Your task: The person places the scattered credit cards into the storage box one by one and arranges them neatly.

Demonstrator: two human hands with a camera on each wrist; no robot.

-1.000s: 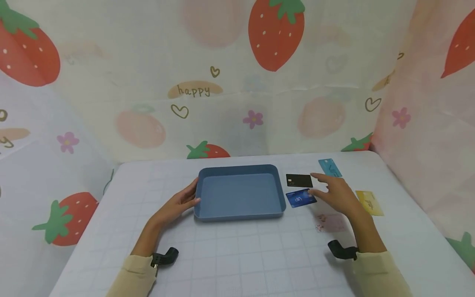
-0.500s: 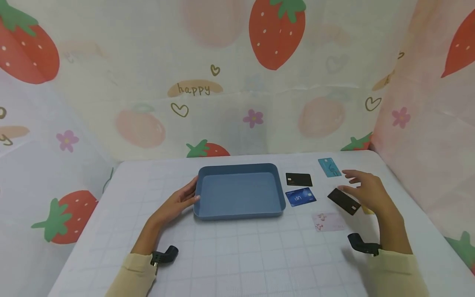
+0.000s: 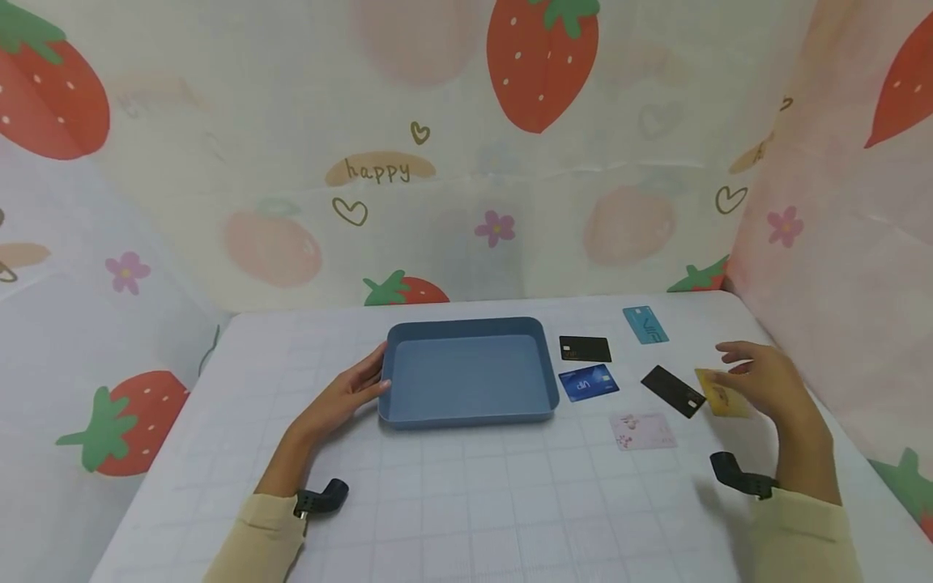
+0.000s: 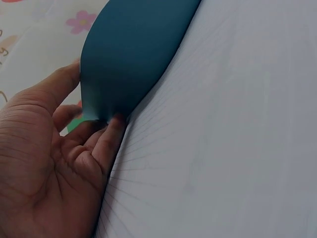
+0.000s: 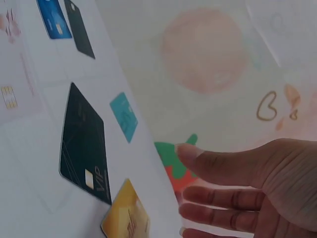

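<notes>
My left hand (image 3: 346, 397) holds the left side of a blue tray (image 3: 535, 419); in the left wrist view the thumb reaches over the rim and other fingertips touch the outer wall. My right hand (image 3: 765, 376) hovers over the right part of a yellow card (image 3: 722, 397), holding nothing. Its fingers are loosely bent and spread from the thumb, as the right wrist view shows. Just left of that hand lies a black VIP card (image 3: 673, 391), its corner close to the yellow card.
Between tray and right hand lie another black card (image 3: 585, 349), a blue VIP card (image 3: 589, 382) and a pale pink card (image 3: 643, 431). Farther back is a teal VIP card (image 3: 645, 324). Strawberry-patterned cloth (image 3: 452, 235) hangs behind the white table (image 3: 466, 502).
My right hand has moved right from beside the black and blue cards to the yellow card. A black card hidden under it has come into view. The left hand has stayed at the tray.
</notes>
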